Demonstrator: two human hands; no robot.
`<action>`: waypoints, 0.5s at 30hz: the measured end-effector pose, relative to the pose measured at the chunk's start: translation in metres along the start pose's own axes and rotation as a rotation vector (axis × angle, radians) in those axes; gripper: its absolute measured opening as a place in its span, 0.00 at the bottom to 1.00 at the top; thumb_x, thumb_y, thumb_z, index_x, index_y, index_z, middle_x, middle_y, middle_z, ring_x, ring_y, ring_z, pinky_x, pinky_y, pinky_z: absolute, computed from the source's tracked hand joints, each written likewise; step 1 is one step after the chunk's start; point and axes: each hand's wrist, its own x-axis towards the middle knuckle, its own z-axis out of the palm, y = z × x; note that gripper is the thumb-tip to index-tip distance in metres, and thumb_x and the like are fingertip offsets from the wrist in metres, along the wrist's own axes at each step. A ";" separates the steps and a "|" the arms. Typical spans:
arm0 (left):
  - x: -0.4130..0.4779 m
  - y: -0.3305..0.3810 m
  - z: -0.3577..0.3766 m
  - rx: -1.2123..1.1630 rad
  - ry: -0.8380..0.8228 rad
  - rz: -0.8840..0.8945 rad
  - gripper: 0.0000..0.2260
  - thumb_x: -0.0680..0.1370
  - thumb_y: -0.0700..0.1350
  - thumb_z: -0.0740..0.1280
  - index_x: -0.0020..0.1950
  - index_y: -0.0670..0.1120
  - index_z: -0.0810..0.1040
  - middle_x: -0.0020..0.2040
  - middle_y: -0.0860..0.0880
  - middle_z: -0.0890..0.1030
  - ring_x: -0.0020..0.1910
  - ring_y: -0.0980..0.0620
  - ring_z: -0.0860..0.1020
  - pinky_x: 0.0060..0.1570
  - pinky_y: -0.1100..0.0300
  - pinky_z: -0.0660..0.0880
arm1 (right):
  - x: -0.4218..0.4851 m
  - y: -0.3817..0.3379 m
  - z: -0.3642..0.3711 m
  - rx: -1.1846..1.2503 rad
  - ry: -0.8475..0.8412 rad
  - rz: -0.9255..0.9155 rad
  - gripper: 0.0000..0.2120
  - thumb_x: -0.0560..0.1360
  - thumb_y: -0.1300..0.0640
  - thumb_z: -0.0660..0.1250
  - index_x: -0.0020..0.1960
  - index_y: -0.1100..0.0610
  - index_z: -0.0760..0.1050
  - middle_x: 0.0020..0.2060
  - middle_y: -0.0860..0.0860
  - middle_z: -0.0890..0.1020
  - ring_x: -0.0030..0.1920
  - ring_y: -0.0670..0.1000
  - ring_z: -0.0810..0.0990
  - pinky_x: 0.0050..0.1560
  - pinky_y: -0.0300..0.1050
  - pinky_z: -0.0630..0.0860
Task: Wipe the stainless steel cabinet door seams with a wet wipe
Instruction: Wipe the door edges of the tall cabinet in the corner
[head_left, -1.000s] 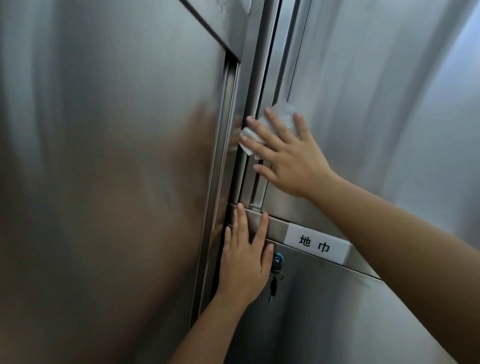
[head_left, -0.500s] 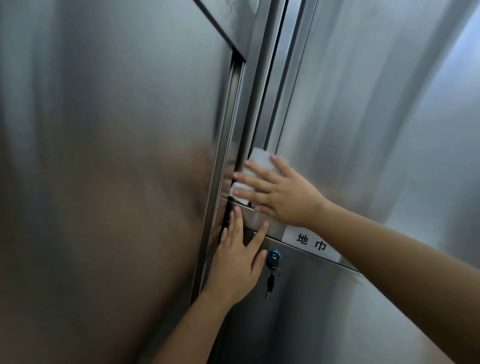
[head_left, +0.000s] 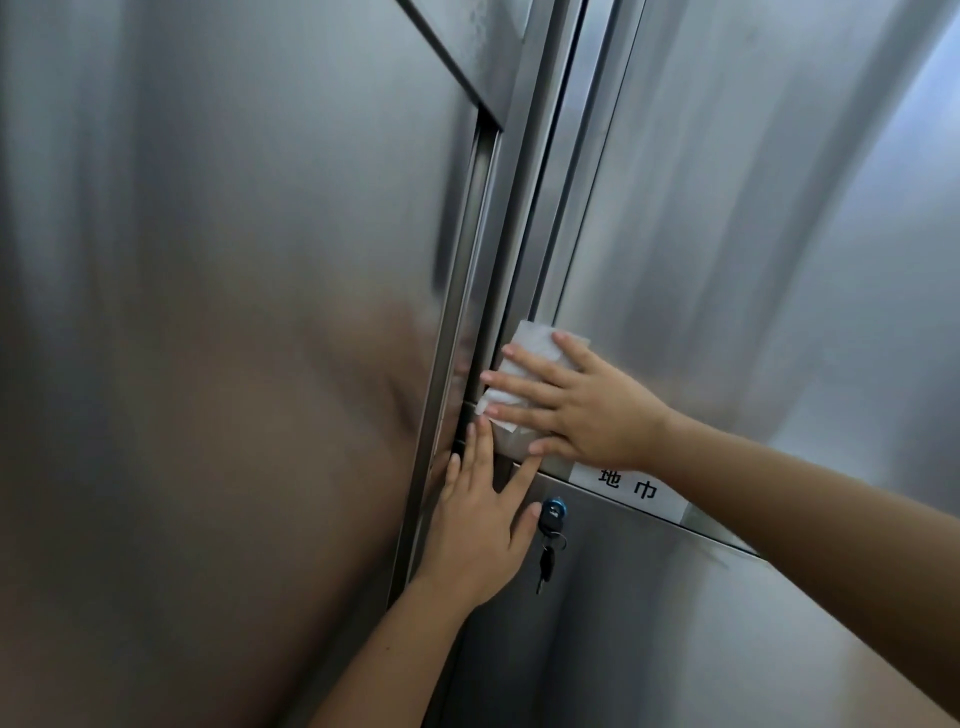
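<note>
A: Where's the wipe?

B: Folded white wet wipe, flat against the steel at the foot of the narrow vertical seam; at 11 o'clock from the white paper label with black characters; just above the horizontal rail.

A: Hands?

B: Right hand lies over the wipe, fingers straight and spread, pressing it on the metal; nothing pinched. Left hand is at 7 o'clock from the right one, palm flat on the brushed stainless lower door, fingers fanned, index tip touching the wipe's lower edge; it holds nothing.

A: How will the wipe handle?

B: My guess: light, limp, damp; it should slide easily on smooth steel but bunch or roll under a dragging palm; it has no stiffness of its own, so the fingers must shape it.

A: Best hold?

B: Probably fingertips on the pad's middle, one fold edge pushed into the groove; a pinch at a corner would let the rest flap.

A: Hazards?

B: The blue-capped key hanging in the lock, at 3 o'clock from the left hand, could snag; the paper label may soften if wetted; seam edges might tear thin cloth.
</note>
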 end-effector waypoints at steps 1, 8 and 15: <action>0.000 0.000 0.000 -0.003 0.004 0.002 0.24 0.79 0.57 0.45 0.71 0.60 0.37 0.72 0.42 0.29 0.70 0.46 0.27 0.68 0.51 0.35 | 0.001 0.007 -0.002 0.001 0.003 -0.029 0.27 0.76 0.41 0.33 0.75 0.44 0.42 0.72 0.46 0.38 0.71 0.56 0.31 0.65 0.63 0.28; 0.000 0.002 0.002 -0.005 0.015 0.000 0.24 0.79 0.57 0.46 0.72 0.59 0.40 0.72 0.42 0.29 0.71 0.46 0.28 0.68 0.51 0.37 | 0.000 0.021 -0.014 0.014 0.062 0.169 0.27 0.78 0.40 0.39 0.75 0.45 0.52 0.75 0.48 0.50 0.74 0.57 0.45 0.69 0.64 0.40; 0.001 0.002 0.002 0.007 -0.006 -0.017 0.24 0.79 0.58 0.44 0.75 0.56 0.48 0.72 0.42 0.31 0.71 0.46 0.29 0.69 0.51 0.38 | -0.013 -0.009 0.000 -0.007 0.002 0.098 0.27 0.78 0.41 0.41 0.73 0.45 0.59 0.74 0.47 0.58 0.74 0.56 0.54 0.69 0.64 0.52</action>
